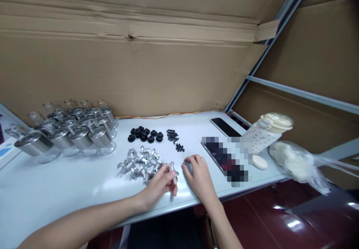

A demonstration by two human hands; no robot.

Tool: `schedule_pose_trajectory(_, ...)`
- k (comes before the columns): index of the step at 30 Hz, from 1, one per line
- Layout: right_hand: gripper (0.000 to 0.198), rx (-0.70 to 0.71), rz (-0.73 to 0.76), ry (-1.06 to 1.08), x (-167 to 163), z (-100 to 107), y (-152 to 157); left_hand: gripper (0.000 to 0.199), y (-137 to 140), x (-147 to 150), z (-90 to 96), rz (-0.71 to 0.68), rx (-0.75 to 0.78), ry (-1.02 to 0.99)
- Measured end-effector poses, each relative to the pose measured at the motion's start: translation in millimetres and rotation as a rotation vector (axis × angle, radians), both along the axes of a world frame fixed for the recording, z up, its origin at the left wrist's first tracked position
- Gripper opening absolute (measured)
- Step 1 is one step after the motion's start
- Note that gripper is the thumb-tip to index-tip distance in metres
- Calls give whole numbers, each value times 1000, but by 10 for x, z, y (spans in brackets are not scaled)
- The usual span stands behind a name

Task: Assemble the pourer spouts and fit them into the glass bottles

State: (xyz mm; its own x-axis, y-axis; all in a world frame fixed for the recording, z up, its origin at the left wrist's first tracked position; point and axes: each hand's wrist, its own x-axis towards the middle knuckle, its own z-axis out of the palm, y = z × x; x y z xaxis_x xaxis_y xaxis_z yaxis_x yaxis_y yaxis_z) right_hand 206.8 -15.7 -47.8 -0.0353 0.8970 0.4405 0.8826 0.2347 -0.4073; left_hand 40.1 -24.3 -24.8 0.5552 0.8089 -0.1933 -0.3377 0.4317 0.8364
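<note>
My left hand (161,185) pinches a small silver metal part (173,172) with a curved, spout-like tip, held just above the table near its front edge. Left of that hand lies a loose pile of similar silver parts (140,163). My right hand (198,174) rests low over the table, its fingers curled and pointing left. A dark grey bit shows at its fingertips, too small to name. Beyond the hands lie small black rings (180,147), short black pins (172,135) and a group of round black caps (144,134).
Several glass bottles with steel sleeves (77,137) stand at the left. On the right lie a phone with a lit screen (217,153), a dark phone (225,127), a cream oval object (260,162), a dotted tumbler (260,137) and a plastic bag (294,163). Cardboard (168,73) walls the back.
</note>
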Motion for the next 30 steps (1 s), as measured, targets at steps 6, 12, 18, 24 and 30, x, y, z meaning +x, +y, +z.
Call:
schedule_pose_trajectory(6, 20, -18, 113, 59, 29, -48, 0, 43, 13, 0, -22, -6, 43, -4)
schedule_pose_trajectory(12, 22, -35, 105, 386, 68, -56, -2, 42, 64, -13, -8, 19, 69, 26)
schedule_pose_trajectory(18, 25, -98, 26, 825, -139, 85, -26, 44, 62, -12, 6, -5, 84, 72)
schedule_pose_trajectory(24, 27, -159, -9, 1124, -315, 141, -37, 44, 66, -34, -32, -6, 114, 110)
schedule_pose_trajectory(30, 27, -191, 71, 1237, -231, 136, -92, 43, 68, -24, -23, -14, 83, 99)
